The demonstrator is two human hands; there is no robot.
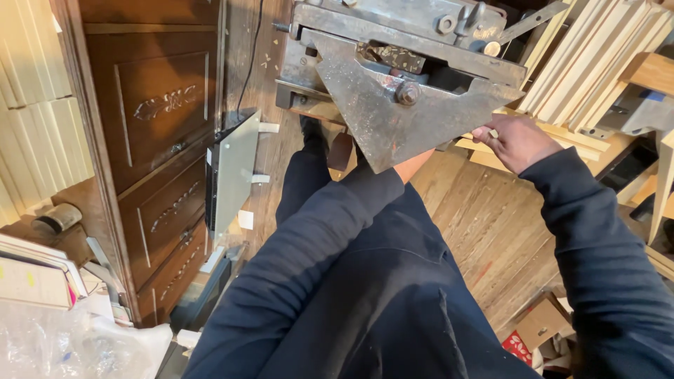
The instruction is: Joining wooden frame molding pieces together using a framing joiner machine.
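Fingers of the right hand (516,140) are clamped on a wooden strip (562,137) beside the metal cutter (393,84); left hand hidden, so I cannot tell. Better hold the strip flat.

On our left we see a dark carved wooden cabinet (161,140), a grey metal panel (235,172) leaning against its front edge. Pale wood mouldings (597,63) stack at upper right; a cardboard box (540,323) sits on the plank floor (484,224).

Grey, rust-flecked steel machine (393,84) with triangular plate, pale cream wood mouldings (597,56), dark brown carved cabinet (161,140), navy sleeves (597,253), streaky brown plank floor (491,224), grey metal panel (235,172).
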